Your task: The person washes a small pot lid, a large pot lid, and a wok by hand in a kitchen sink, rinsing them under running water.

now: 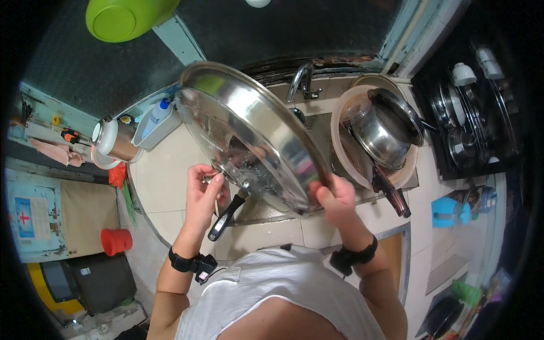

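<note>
A large domed pan lid of glass and shiny metal [250, 114] is held tilted over the sink, wet on its see-through face. My left hand [207, 187] grips the knob at the lid's centre. On the right, my right hand [335, 195] holds the lid's metal rim. Below the lid a black pan handle [228, 217] sticks out over the counter edge; the rest of that pan is mostly hidden. A chrome faucet [301, 80] stands behind the lid. Beside it, a pink plastic basin [338, 123] holds a steel pot [380, 140] and a brown-handled utensil [389, 191].
A grey caddy with a blue-capped bottle [159, 123] and a metal pot [117, 138] stand at the counter's left. A dark dish rack [467, 165] with bowls and lids is at right. A green basin [114, 21] hangs above. A red bin [117, 241] is at lower left.
</note>
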Action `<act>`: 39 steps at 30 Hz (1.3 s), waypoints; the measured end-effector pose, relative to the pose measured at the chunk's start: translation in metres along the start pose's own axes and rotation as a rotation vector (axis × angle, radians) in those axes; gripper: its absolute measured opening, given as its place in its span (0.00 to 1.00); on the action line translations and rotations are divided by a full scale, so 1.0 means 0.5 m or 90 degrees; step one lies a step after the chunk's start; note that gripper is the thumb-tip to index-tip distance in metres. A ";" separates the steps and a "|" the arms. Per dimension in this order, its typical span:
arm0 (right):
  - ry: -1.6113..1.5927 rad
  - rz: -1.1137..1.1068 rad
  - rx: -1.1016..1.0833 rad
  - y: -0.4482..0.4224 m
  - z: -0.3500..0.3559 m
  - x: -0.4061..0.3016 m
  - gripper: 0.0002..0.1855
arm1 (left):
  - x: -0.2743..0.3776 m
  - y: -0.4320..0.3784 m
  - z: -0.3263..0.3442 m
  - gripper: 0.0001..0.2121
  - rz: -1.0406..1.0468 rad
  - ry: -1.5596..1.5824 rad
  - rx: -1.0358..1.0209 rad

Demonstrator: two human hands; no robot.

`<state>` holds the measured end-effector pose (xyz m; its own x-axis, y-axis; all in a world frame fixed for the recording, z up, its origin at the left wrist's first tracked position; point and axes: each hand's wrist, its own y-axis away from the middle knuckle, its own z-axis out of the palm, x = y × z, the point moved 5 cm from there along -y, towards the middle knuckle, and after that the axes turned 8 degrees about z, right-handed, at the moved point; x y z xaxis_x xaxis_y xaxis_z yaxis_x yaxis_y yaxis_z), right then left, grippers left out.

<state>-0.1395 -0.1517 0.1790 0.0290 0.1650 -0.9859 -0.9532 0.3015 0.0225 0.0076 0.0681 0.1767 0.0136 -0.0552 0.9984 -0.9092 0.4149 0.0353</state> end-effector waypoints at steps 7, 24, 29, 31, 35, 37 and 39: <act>-0.040 0.070 0.227 -0.029 0.022 -0.001 0.14 | -0.023 -0.009 -0.013 0.08 -0.156 0.027 -0.042; 0.093 -0.278 0.074 0.003 0.031 -0.089 0.06 | -0.003 0.027 -0.036 0.03 0.196 0.058 0.050; 0.155 -0.350 0.126 -0.010 0.016 -0.066 0.10 | -0.037 -0.011 -0.036 0.07 0.296 0.088 0.122; 0.096 -0.159 0.205 -0.037 0.048 -0.043 0.18 | -0.063 -0.035 -0.019 0.07 0.068 0.103 0.049; 0.092 -0.150 0.245 -0.030 0.034 -0.061 0.22 | -0.054 -0.008 -0.024 0.07 0.069 0.026 0.037; 0.124 -0.304 0.238 0.008 0.029 -0.119 0.19 | 0.030 -0.023 -0.013 0.05 0.243 -0.005 0.011; 0.069 -0.437 0.216 0.026 0.029 -0.161 0.16 | 0.104 -0.037 -0.029 0.04 0.348 -0.001 0.050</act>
<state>-0.1501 -0.1476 0.2611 0.5333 -0.2505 -0.8080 -0.5880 0.5769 -0.5670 0.0310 0.0709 0.2287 -0.4694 0.1486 0.8704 -0.8118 0.3151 -0.4916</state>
